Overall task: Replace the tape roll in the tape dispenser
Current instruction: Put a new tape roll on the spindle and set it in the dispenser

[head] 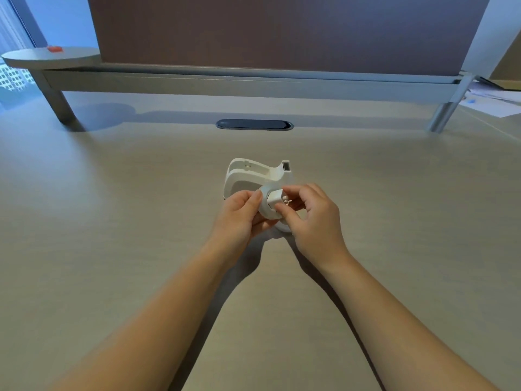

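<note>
1. The left hand (239, 214) and right hand (313, 218) meet above the pale counter (112, 221); both pinch a white tape roll (266, 207).
2. The right hand's fingers (290, 190) close on a small white core piece (274, 199) at the roll's centre.
3. The white tape dispenser (253, 173) stands on the counter just behind the hands, its roll bay empty.
4. A dark oval cable slot (253, 124) lies farther back.

Left hand (239, 214): bare, no ring, no glove, short nails.
Right hand (313, 218): bare, no ring, no glove.
Forearms: uncovered to the frame's edge, no sleeve, watch or bracelet showing.
</note>
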Tool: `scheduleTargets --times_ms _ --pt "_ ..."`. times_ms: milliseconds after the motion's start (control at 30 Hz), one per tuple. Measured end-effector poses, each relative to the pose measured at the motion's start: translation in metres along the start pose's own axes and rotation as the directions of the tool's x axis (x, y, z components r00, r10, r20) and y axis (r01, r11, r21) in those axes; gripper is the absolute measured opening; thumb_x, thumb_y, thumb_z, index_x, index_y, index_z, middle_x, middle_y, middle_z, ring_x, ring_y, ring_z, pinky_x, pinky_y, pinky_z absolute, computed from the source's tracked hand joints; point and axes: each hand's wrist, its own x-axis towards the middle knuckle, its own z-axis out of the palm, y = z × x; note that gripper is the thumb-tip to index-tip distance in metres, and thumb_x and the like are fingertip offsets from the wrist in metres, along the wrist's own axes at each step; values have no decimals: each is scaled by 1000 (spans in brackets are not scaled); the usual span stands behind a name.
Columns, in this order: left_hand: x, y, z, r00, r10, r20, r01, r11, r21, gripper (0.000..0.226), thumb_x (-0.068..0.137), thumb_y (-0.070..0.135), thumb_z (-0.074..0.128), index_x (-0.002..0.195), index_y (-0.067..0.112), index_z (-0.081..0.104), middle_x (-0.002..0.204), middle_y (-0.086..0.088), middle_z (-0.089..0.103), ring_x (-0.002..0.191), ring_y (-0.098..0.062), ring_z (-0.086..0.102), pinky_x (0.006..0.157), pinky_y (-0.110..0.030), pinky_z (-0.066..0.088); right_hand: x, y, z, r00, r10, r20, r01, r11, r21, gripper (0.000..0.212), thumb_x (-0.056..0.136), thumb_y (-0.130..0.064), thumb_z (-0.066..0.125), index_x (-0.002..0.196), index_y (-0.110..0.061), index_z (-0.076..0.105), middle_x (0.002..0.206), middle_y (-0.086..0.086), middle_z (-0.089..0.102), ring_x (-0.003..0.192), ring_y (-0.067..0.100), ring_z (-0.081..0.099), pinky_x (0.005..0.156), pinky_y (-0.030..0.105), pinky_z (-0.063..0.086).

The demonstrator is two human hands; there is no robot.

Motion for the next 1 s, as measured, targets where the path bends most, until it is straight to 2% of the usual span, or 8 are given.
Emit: scheduleTargets --times_ms 133,300,433,533,633,733,900,1000 --pt "-2 1 2 998 53 -31 -51 998 48 25 91 18 36 75 11 54 78 -8 62 70 -12 64 64 -21 55 1 -1 0 998 -52 21 54 993 -101 23 80 -17 57 98 -2 61 94 14 61 80 13 48 64 13 36" --pt "-2 4 1 999 42 10 -42 999 7 25 91 18 36 77 9 54 75 -9 63 62 -9 64 57 -18 55 1 -2 -1 994 -105 37 110 983 -144 28 78 -21 53 96 -3 63 93 16 63 78 12 48 64 9 33" --pt "-3 7 -3 996 -11 92 15 999 -39 26 92 19 33 91 3 54 87 -15 62 76 -20 61 58 -18 55 4 -1 -6 999 1 45 -3 999 48 22 78 -24 62 95 -11 66 92 0 53 81 1 47 71 5 37" --pt "-6 11 -3 990 -29 141 35 999 -40 26 92 20 34 91 6 56 85 -12 63 71 -15 65 57 -19 55 5 -2 -8 990 137 16 -138 975 176 18 78 -27 61 94 -23 56 89 -16 43 83 0 47 70 5 41" --pt "-10 15 0 980 -17 197 22 1000 -21 26 92 18 34 89 9 58 81 -7 63 63 -8 67 54 -17 54 6 -2 -10 950 285 128 -312 891 330 12 81 -32 55 86 -22 51 80 -11 54 71 5 54 62 13 48" --pt "-11 16 2 978 -12 208 11 1000 5 29 91 23 33 90 9 59 79 -6 64 63 -9 66 55 -18 54 5 -2 -9 930 300 213 -361 855 374 22 83 -33 50 68 -18 55 69 -1 59 67 14 56 64 30 46" --pt "-11 13 4 981 -11 193 -25 983 184 38 72 44 48 83 8 55 52 4 59 42 -6 53 45 -16 47 3 -5 -8 935 300 189 -354 819 453 23 85 -39 42 72 -23 51 69 -5 58 59 1 59 49 10 46" --pt "-11 11 4 983 54 174 -105 949 299 22 77 33 52 77 12 56 48 9 60 41 -3 53 44 -13 45 1 -5 -6 939 293 179 -343 822 456 23 86 -40 39 73 -25 50 70 -6 57 62 6 58 48 8 45"
